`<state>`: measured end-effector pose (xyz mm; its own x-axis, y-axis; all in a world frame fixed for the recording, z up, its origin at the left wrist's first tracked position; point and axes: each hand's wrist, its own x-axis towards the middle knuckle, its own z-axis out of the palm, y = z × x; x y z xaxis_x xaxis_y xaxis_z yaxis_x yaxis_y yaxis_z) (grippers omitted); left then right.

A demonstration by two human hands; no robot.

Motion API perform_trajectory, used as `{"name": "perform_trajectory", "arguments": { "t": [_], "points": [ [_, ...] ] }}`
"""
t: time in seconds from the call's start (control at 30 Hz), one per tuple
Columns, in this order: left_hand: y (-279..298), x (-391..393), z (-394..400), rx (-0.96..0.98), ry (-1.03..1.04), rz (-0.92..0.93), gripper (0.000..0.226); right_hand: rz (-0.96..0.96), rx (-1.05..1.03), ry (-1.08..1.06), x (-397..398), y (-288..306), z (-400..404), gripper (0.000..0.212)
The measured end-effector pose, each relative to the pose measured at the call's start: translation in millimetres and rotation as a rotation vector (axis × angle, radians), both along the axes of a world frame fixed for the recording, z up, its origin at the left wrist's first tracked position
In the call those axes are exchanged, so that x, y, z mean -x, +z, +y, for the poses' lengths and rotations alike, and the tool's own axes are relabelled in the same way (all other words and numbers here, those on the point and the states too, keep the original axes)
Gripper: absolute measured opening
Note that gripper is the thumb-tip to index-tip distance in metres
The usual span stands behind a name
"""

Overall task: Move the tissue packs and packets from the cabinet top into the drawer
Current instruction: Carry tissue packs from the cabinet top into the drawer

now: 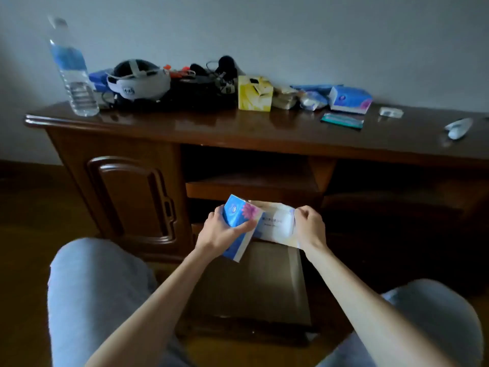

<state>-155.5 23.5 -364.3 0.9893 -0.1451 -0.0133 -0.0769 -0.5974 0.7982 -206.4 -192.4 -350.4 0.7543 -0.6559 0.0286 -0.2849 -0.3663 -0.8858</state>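
Observation:
My left hand (pixel 221 231) grips a blue tissue pack (pixel 239 213) with a pink flower, held above the open drawer (pixel 267 282). My right hand (pixel 308 226) pinches the right end of a white packet (pixel 276 223) beside it. The drawer is pulled out below both hands, its inside dark. On the cabinet top (pixel 211 128) at the right lie another blue tissue pack (pixel 349 99), a yellow tissue box (pixel 254 93), crumpled packets (pixel 299 98) and a flat teal packet (pixel 342 120).
A water bottle (pixel 72 72) stands at the cabinet's left end. A white headset (pixel 137 80) and black cables (pixel 209 83) lie at the back. A small white item (pixel 391 112) and a white device (pixel 457 127) sit far right. My knees (pixel 98 287) flank the drawer.

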Motion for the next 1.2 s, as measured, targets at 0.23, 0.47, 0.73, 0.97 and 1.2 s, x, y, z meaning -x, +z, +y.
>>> {"name": "perform_trajectory", "arguments": {
  "t": [0.23,0.47,0.73,0.97,1.2],
  "points": [
    [-103.2,-9.6,22.7,-0.075,0.053,0.315,0.11,0.321,-0.046,0.066,3.6,-84.7,9.4,0.028],
    [-165.3,-10.2,39.1,-0.213,0.084,0.439,0.109,0.564,-0.008,0.105,-7.5,-170.2,1.0,0.027],
    [-206.4,-19.6,24.4,-0.508,0.056,0.385,0.111,0.796,0.239,0.271,5.0,-252.3,-3.6,0.052],
    [-230.1,-27.7,45.2,-0.696,0.082,0.136,0.083,0.666,-0.014,0.499,-34.4,-276.2,43.7,0.043],
    [-247.1,-44.9,111.5,-0.518,0.07,0.412,0.046,0.748,-0.365,0.564,-69.0,-294.4,92.0,0.082]
  ]
}}
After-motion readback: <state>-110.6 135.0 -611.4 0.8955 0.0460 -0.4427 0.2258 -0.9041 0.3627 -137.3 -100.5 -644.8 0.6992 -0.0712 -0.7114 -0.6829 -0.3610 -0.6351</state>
